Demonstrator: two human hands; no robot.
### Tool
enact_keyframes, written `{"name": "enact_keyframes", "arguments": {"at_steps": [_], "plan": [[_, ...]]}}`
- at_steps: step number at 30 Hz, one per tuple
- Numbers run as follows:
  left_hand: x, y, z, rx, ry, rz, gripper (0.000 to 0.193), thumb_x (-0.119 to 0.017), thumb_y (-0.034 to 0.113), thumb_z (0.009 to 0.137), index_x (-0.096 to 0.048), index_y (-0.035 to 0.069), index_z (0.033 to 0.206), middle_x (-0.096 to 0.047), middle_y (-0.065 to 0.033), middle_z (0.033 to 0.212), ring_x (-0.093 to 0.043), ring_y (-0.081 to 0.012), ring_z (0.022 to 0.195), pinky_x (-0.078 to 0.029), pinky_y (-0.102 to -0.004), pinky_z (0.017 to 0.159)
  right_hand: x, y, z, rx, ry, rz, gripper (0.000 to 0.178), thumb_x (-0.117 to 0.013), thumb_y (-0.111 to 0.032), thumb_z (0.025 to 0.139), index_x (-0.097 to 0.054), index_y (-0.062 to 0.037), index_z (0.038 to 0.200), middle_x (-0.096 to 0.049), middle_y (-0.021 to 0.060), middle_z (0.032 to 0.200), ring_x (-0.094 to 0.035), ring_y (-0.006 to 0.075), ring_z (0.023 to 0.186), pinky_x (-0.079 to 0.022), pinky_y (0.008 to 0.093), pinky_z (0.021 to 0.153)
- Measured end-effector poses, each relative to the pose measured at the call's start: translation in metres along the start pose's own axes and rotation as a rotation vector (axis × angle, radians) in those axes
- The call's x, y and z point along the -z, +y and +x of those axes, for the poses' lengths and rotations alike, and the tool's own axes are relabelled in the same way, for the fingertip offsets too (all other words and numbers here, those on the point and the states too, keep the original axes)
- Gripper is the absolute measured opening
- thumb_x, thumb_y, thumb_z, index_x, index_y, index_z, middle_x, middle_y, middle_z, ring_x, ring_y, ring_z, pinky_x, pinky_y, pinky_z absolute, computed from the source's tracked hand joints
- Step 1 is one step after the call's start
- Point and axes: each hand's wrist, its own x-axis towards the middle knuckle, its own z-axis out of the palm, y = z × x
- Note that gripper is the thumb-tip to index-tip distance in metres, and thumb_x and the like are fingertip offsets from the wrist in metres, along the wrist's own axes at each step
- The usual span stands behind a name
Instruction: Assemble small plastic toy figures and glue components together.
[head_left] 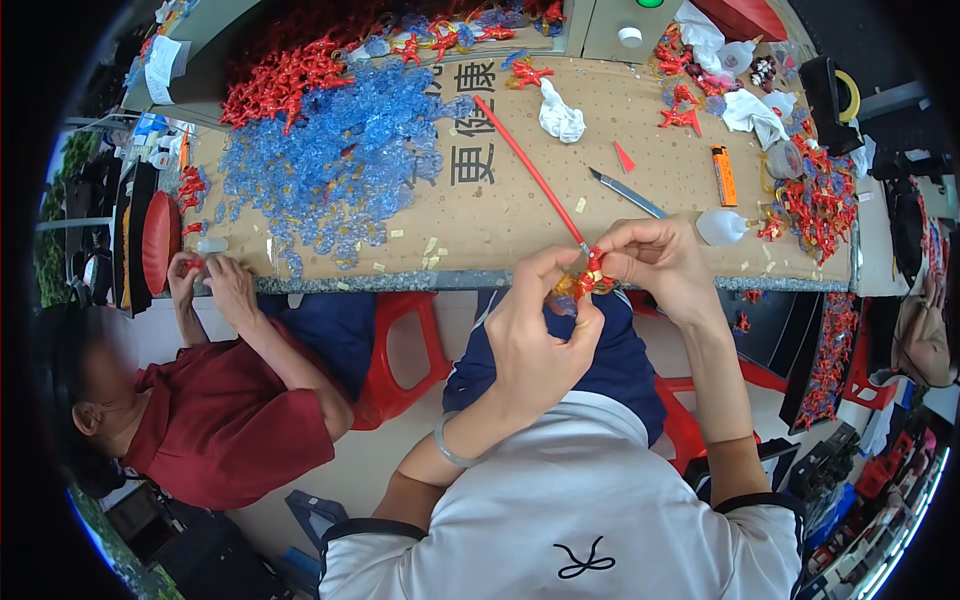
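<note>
Close in front of me, at the table's near edge, my left hand (pixel 543 330) and my right hand (pixel 652 262) meet around a small red and gold plastic figure (pixel 592 280). A bluish clear bit shows at its lower side by the left fingers. Both hands are closed, with fingertips and thumbs pinching the figure, so much of it is covered. A thin red rod (pixel 530 165), like a brush handle with a metal-looking lower end, slants from the cardboard down to the left fingertips. Whether those fingers grip it cannot be made out.
A big heap of clear blue pieces (pixel 335 165) lies left, with red pieces (pixel 285 85) behind. Rightward are a craft knife (pixel 628 193), orange lighter (pixel 723 177), white squeeze bottle (pixel 722 228) and figure pile (pixel 825 205). A co-worker's hands (pixel 222 287) work at left.
</note>
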Motion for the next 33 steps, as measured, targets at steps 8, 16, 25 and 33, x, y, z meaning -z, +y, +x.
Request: {"name": "enact_keyframes", "arguments": {"at_steps": [8,16,25,33], "plan": [[0.002,-0.007,0.003,0.063,-0.175,-0.114,0.050,-0.063,-0.004,0.074,-0.041,-0.002,0.119,-0.060,-0.0127,0.096,-0.063,-0.0185,0.086,-0.050,-0.0283,0.077,-0.001,-0.003,-0.007,0.369,0.118,-0.242,0.009,-0.071,0.002,0.071,-0.072,0.0009,0.080,-0.068,0.0073,0.076,-0.059,0.0126,0.070,-0.047,0.0263,0.063],[0.021,-0.025,0.019,0.689,-0.542,-1.077,0.045,-0.049,0.025,0.095,-0.039,-0.006,0.126,-0.058,-0.0187,0.106,-0.062,-0.0238,0.093,-0.050,-0.0308,0.075,0.014,0.005,-0.003,0.704,0.076,-0.358,0.017,-0.071,0.002,0.066,-0.074,-0.0021,0.083,-0.068,0.0079,0.081,-0.059,0.0159,0.073,-0.045,0.0263,0.064],[0.013,-0.019,0.011,0.592,-0.276,-0.780,0.017,-0.059,-0.004,0.084,-0.054,-0.005,0.100,-0.064,-0.0168,0.094,-0.066,-0.0212,0.084,-0.055,-0.0281,0.070,0.005,-0.003,-0.011,0.274,0.143,-0.272,0.014,-0.068,-0.001,0.078,-0.072,-0.0011,0.091,-0.069,0.0103,0.089,-0.062,0.0147,0.080,-0.049,0.0259,0.074],[0.011,-0.018,0.004,0.503,-0.209,-0.630,0.018,-0.058,-0.007,0.083,-0.053,-0.006,0.100,-0.064,-0.0182,0.094,-0.067,-0.0222,0.084,-0.057,-0.0278,0.070,-0.002,0.003,-0.011,0.116,0.140,-0.346,0.016,-0.073,-0.011,0.077,-0.073,-0.0019,0.090,-0.070,0.0111,0.086,-0.064,0.0149,0.081,-0.048,0.0279,0.080]]}}
